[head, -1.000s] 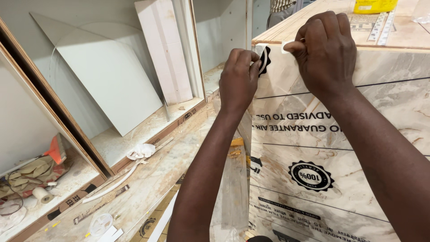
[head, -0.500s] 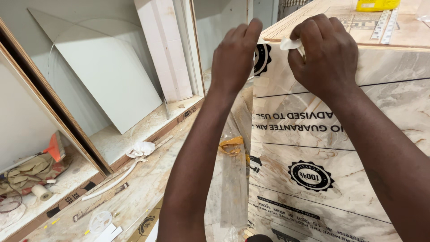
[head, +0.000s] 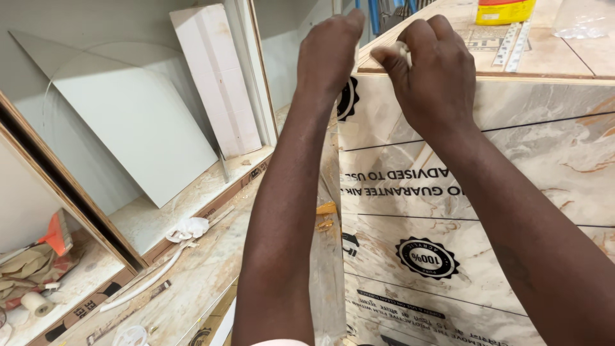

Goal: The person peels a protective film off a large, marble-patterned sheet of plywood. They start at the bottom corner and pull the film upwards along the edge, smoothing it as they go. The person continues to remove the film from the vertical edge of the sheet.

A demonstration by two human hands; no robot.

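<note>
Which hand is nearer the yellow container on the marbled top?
Right. The right hand pinches at the panel's top corner, just below-left of the yellow container; the left hand is farther left.

The marble-patterned panel (head: 487, 211) stood upright at the right, and everything else was placed against it. At its top left corner, the left hand (head: 328, 54) and the right hand (head: 435, 77) were side by side, the right pinching a bit of film (head: 398, 49) at the edge. Down the panel's left edge hung a clear peeled film sheet (head: 330, 256). Behind the panel's top edge lay a worktop (head: 557, 54) with a bottle (head: 505, 9) and a ruler strip (head: 516, 41) on it. Left of the panel lay a floor board (head: 192, 282) bearing a crumpled rag (head: 187, 228). Further left stood an open cabinet (head: 128, 218), with a curved-top board (head: 138, 138) and a narrow plank (head: 218, 83) leaning inside.
</note>
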